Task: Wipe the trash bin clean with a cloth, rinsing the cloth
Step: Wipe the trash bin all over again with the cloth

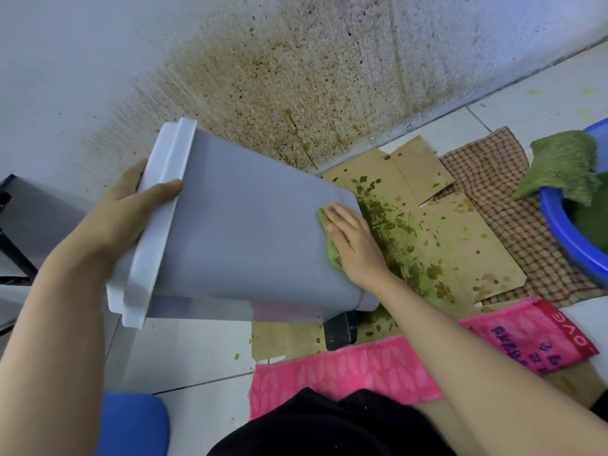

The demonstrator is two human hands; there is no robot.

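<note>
A grey trash bin (pixel 243 232) with a white lid lies tilted on its side, lid end up and to the left, base down on stained cardboard. My left hand (pixel 138 199) grips the lid edge, thumb over the rim. My right hand (pixel 352 241) lies flat on the bin's side near its base and presses a green-stained cloth (pixel 329 245) against it; only the cloth's left edge shows past my fingers. The bin's black pedal (pixel 340 329) pokes out underneath.
Flattened cardboard (pixel 460 238) smeared with green mess covers the floor by a spattered wall (pixel 296 77). A blue basin (pixel 572 245) with a green cloth (pixel 562 166) over its rim stands at the right on a checked cloth (pixel 487 172). A pink towel (pixel 378 370) lies in front.
</note>
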